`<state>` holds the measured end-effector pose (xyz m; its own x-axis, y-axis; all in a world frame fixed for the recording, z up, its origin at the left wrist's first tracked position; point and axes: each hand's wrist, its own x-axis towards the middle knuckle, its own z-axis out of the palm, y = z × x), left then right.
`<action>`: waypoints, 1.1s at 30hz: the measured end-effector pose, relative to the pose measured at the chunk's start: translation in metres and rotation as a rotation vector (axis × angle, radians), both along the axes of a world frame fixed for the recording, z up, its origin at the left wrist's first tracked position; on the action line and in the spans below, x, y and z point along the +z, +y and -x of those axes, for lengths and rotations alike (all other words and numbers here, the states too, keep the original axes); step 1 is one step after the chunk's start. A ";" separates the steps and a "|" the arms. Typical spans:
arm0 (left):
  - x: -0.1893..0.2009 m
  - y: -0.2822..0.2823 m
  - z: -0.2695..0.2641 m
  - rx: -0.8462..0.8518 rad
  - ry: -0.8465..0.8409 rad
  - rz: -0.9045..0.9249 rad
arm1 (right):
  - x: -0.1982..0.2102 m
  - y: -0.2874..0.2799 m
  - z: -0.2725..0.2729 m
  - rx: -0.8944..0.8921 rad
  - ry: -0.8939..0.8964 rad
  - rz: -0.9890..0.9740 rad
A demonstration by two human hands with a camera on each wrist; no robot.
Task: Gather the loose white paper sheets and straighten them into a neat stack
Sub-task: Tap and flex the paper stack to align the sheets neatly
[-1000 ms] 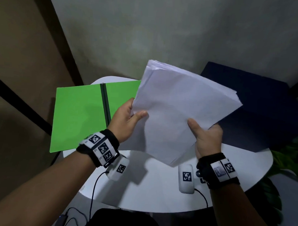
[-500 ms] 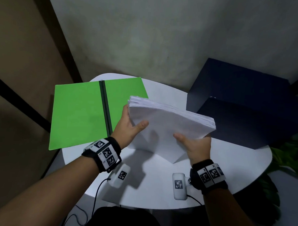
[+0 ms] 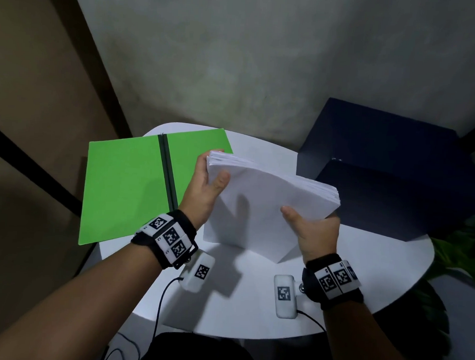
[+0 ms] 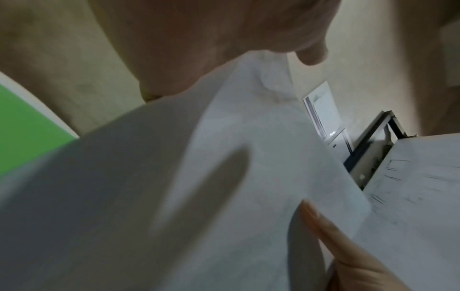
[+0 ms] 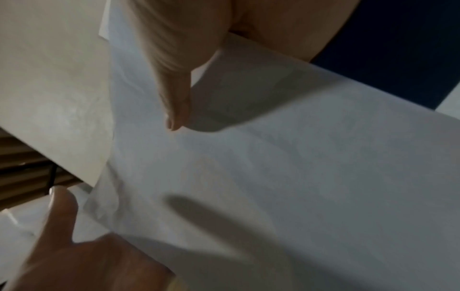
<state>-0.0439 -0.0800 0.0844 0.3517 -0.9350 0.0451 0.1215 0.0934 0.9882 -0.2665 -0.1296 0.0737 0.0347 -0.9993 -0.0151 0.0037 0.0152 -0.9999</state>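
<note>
Both forearms bare, reaching forward, each wrist in black band with white marker tags. Left hand upright, thumb laid across front of paper stack, fingers behind its left edge. Right hand at stack's right side, thumb on front face, fingers hidden behind. Both hands grip stack.

Both hands hold a stack of white paper sheets on edge, its lower corner touching the white round table. The left hand grips the stack's upper left corner, thumb on the near face; the right hand grips the right side, thumb across the front. Just left of the left hand lies an open green folder. Beyond the right hand stands a dark blue box.
</note>
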 end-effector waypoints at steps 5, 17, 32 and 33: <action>0.035 0.005 -0.009 0.245 -0.620 0.177 | 0.012 -0.002 -0.003 -0.026 -0.012 -0.019; 0.082 0.009 -0.037 0.107 -0.898 0.058 | -0.005 -0.009 0.010 -0.339 0.495 0.126; -0.057 0.054 -0.035 0.220 -0.211 -0.221 | -0.054 0.018 0.031 -0.158 0.149 -0.160; -0.065 0.058 -0.035 0.198 -0.232 -0.269 | -0.059 0.021 0.032 -0.157 0.170 -0.199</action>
<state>-0.0085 -0.0222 0.0189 0.5351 -0.8397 -0.0924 -0.1021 -0.1728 0.9797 -0.2986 -0.1085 0.0150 -0.1395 -0.9690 -0.2037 -0.1454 0.2235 -0.9638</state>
